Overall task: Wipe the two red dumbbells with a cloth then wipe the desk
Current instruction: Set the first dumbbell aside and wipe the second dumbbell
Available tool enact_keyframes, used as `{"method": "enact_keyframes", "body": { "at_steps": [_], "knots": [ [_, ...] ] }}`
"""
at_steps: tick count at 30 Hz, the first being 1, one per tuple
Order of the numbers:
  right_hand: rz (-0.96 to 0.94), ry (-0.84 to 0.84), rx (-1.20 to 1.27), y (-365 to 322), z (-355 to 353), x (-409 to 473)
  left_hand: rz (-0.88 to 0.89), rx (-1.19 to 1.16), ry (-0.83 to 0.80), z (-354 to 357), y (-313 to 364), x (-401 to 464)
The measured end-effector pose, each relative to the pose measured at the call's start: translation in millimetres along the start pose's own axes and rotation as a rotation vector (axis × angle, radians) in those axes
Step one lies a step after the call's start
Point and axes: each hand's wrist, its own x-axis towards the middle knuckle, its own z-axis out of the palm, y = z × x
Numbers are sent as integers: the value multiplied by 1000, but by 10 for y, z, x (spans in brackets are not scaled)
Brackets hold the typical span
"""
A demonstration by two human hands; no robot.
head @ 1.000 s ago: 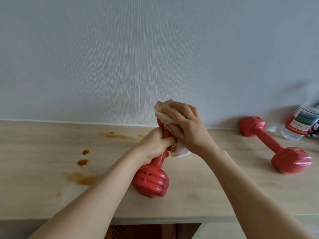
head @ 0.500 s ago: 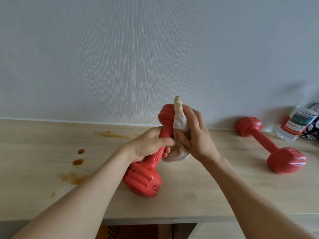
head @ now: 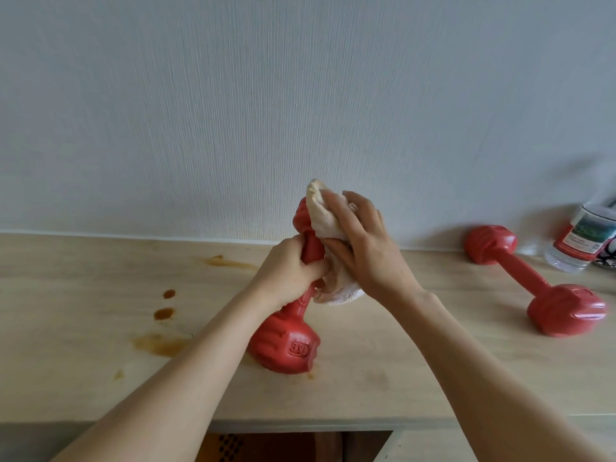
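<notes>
A red dumbbell (head: pixel 283 345) stands tilted on its lower head at the middle of the light wooden desk (head: pixel 416 368). My left hand (head: pixel 286 278) grips its handle. My right hand (head: pixel 363 248) holds a cream cloth (head: pixel 325 215) and presses it against the dumbbell's upper head, most of which the cloth hides. The second red dumbbell (head: pixel 536 288) lies on its side at the right of the desk, away from both hands.
Brown spill stains (head: pixel 160 343) and drops (head: pixel 165 313) mark the desk's left half, with a smear (head: pixel 223 261) near the wall. A plastic bottle (head: pixel 580 241) with a red label lies at the far right by the wall.
My right hand with the cloth has slid back over the upper head, covering more of it. The dumbbell has turned slightly in my left hand.
</notes>
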Motion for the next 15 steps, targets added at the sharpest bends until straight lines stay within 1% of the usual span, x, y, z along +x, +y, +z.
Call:
{"method": "enact_keyframes", "body": {
  "at_steps": [3, 5, 7, 11, 13, 15],
  "knots": [
    [-47, 25, 197, 107, -15, -54, -11, -210, -85, -22, 21, -59],
    [-77, 27, 260, 159, -11, -98, -56, -358, -177, -41, 23, -100],
    [-82, 32, 285, 191, -5, -118, -85, -437, -244, -69, 14, -111],
    [-21, 48, 302, 185, -40, -143, -96, -426, -357, -112, 54, -97],
    [39, 47, 296, 162, -73, -156, -109, -388, -363, -97, 82, -82],
    [84, 16, 253, 127, -104, -129, -115, -254, -342, -73, 123, -56]
  ]
}}
